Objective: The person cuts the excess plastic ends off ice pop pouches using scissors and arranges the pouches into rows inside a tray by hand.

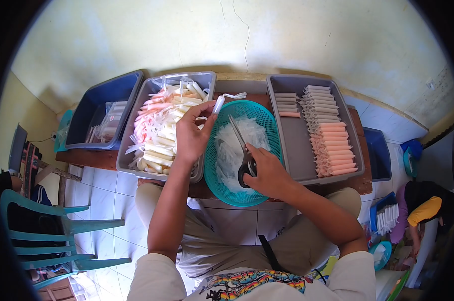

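My left hand (193,131) pinches a white wrapped stick (218,105) upright, its loose plastic end hanging over at the top. In my right hand (268,173) are black-handled scissors (238,134), blades pointing up and left, slightly apart. Below both hands sits a teal mesh basket (245,107) with clear plastic scraps (247,131). To its left, a grey tray (208,80) holds a heap of white, cream and pink wrapped sticks. The grey tray on the right (293,131) holds a long column of pink and pale sticks beside a short stack.
A dark blue bin (91,100) with plastic packets stands at the far left. Another blue bin (377,150) is beyond the right tray. A green plastic chair (41,236) is at lower left. At far right, another person (421,210) bends beside a blue tray of white sticks.
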`<state>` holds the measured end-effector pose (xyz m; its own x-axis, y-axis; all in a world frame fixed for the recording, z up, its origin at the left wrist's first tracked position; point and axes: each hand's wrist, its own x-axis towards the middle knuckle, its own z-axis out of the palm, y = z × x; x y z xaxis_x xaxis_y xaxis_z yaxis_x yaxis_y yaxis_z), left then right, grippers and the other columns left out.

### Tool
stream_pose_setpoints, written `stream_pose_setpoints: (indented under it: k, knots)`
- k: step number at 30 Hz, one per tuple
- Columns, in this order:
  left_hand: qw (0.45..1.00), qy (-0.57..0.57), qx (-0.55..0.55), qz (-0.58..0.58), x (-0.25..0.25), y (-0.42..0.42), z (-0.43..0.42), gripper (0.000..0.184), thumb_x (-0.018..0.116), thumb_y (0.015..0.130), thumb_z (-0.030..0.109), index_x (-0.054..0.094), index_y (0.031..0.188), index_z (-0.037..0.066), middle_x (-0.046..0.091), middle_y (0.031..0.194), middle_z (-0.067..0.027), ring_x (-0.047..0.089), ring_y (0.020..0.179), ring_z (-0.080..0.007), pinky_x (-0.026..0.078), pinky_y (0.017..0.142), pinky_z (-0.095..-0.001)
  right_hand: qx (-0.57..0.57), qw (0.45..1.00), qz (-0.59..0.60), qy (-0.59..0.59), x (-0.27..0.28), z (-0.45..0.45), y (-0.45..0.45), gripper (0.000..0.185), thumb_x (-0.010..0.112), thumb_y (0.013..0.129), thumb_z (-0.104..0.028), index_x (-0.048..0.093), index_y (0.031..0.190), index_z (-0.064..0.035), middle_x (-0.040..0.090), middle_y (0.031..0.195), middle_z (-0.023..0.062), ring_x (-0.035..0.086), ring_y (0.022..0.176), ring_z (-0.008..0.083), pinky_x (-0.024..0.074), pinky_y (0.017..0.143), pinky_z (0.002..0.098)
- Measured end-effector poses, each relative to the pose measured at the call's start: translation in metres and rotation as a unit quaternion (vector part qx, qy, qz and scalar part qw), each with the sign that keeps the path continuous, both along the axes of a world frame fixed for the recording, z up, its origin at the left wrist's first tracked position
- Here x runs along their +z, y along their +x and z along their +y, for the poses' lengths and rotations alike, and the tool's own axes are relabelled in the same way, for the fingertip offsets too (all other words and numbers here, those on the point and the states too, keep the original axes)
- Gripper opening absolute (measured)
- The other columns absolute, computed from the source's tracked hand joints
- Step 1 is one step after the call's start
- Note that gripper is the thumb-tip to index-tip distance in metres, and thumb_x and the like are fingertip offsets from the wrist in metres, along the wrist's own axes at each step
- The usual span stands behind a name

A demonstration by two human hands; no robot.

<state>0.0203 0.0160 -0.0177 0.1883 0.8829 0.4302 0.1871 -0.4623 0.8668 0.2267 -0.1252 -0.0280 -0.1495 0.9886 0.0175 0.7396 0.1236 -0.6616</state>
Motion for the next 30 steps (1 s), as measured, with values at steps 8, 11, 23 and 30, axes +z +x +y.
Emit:
stream_pose_setpoints:
  k: [8, 11, 23, 30]
  knots:
    - [0.996, 0.058, 0.022, 0.06, 0.008, -0.007, 0.0, 0.034, 0.072, 0.095, -0.004, 0.076, 0.128, 0.004, 0.077, 0.108, -0.0149, 0.076, 0.092, -0.0228, 0.062, 0.081, -0.0346, 0.015, 0.993, 0.103, 0.049, 0.02, -0.006, 0.009, 0.099, 0.093, 0.081, -0.036, 0.044, 0.155, 0.0065, 0.066, 0.112, 0.023, 0.069, 0.098, 0.0367, 0.0552, 0.09, 0.0433]
    - [0.995, 0.046, 0.016, 0.084, 0.006, -0.009, -0.002, 0.035, 0.069, 0.097, -0.006, 0.074, 0.13, 0.004, 0.077, 0.111, -0.0141, 0.075, 0.096, -0.0217, 0.061, 0.084, -0.0346, 0.035, 0.99, 0.133, 0.021, 0.027, -0.007, 0.009, 0.098, 0.094, 0.081, -0.036, 0.045, 0.157, 0.0035, 0.067, 0.113, 0.0222, 0.071, 0.096, 0.0332, 0.0576, 0.086, 0.0425]
    - [0.991, 0.053, -0.034, 0.116, 0.007, -0.01, -0.012, 0.034, 0.064, 0.099, -0.009, 0.074, 0.129, 0.003, 0.075, 0.119, -0.0139, 0.073, 0.098, -0.0212, 0.058, 0.086, -0.033, 0.021, 0.967, 0.251, -0.05, 0.023, 0.001, 0.003, 0.104, 0.093, 0.084, -0.015, 0.034, 0.169, -0.0107, 0.059, 0.134, 0.0183, 0.073, 0.105, 0.0196, 0.064, 0.084, 0.0305]
    - [0.988, 0.058, -0.055, 0.131, 0.01, -0.011, -0.016, 0.039, 0.064, 0.093, -0.013, 0.075, 0.128, 0.003, 0.074, 0.114, -0.0149, 0.071, 0.096, -0.0253, 0.057, 0.089, -0.0359, 0.007, 0.962, 0.267, -0.057, 0.019, 0.007, 0.003, 0.103, 0.092, 0.084, -0.014, 0.034, 0.169, -0.0114, 0.059, 0.134, 0.0167, 0.071, 0.112, 0.0209, 0.0652, 0.086, 0.0321]
